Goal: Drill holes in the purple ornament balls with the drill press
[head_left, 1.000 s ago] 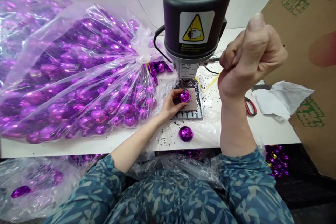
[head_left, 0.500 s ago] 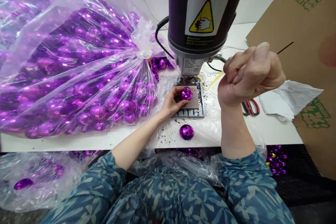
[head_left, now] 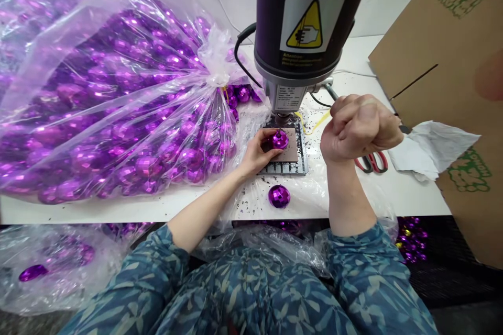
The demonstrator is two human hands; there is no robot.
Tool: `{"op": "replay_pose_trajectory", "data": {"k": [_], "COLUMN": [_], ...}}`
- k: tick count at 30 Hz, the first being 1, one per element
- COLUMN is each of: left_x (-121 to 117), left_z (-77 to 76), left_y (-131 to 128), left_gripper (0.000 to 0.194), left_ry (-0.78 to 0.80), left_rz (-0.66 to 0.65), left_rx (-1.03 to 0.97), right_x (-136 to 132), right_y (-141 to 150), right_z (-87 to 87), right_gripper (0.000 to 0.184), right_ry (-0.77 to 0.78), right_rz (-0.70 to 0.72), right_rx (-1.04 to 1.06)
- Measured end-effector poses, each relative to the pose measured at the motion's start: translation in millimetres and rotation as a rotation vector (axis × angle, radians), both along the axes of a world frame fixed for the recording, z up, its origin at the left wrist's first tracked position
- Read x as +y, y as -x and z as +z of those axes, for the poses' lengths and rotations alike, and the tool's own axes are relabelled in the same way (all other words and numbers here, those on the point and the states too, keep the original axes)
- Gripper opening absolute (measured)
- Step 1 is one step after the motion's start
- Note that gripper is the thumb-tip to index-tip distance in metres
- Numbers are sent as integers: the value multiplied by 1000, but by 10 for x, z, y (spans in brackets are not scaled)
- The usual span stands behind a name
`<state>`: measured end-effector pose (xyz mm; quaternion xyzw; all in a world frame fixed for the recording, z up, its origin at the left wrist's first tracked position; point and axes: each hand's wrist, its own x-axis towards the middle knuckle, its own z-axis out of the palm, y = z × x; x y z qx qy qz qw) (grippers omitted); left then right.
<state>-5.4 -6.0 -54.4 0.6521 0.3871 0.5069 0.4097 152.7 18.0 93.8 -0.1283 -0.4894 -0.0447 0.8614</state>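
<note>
My left hand [head_left: 256,154] pinches a purple faceted ball [head_left: 280,140] on the small metal table of a bench drill press [head_left: 310,26], right under the spindle. My right hand [head_left: 359,126] is closed in a fist round the press's feed lever [head_left: 329,90], to the right of the machine head. A second purple faceted ball [head_left: 279,196] lies loose on the white table near the front edge, below the drill table.
A big clear plastic bag [head_left: 110,99] full of purple balls fills the table's left side. Red-handled scissors [head_left: 371,163] and crumpled white paper [head_left: 430,146] lie at the right, beside a cardboard box [head_left: 451,52]. Dark drilling chips dot the table. More bags with balls sit below the table.
My right fist has come down and forward with the lever, from head height to just above the table. My left hand stays on the ball under the spindle.
</note>
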Motion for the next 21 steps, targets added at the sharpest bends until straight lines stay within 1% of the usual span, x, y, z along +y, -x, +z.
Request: {"op": "replay_pose_trajectory", "data": {"k": [4, 8, 10, 11, 13, 16, 18, 19, 21], "left_x": [-3, -17, -25, -28, -33, -60, -113, -156, -281], "left_z": [14, 39, 54, 62, 82, 132, 174, 194, 228], "left_y": [-3, -8, -13, -16, -23, -22, -3, 13, 58], "left_gripper": [59, 58, 58, 58, 57, 54, 51, 50, 46], "left_ry": [4, 14, 23, 29, 39, 37, 20, 9, -37], "left_rz": [-1, 8, 20, 26, 27, 32, 82, 114, 137], "left_rx": [3, -18, -25, -27, -23, 5, 44, 70, 131], "right_x": [1, 16, 1, -18, -78, -153, -146, -124, -65], "right_y": [-9, -16, -12, -5, 19, 66, 88, 92, 88], "right_z": [-28, -85, -81, -51, 81, 412, 625, 704, 789], "right_gripper": [59, 50, 53, 56, 63, 66, 66, 68, 68], "right_ry": [-40, -107, -139, -136, -58, 165, 243, 276, 296], "right_rz": [-1, 83, 76, 66, 71, 140, 174, 172, 153], "right_rx": [-41, -75, -86, -84, -71, -21, 10, 1, -18]}}
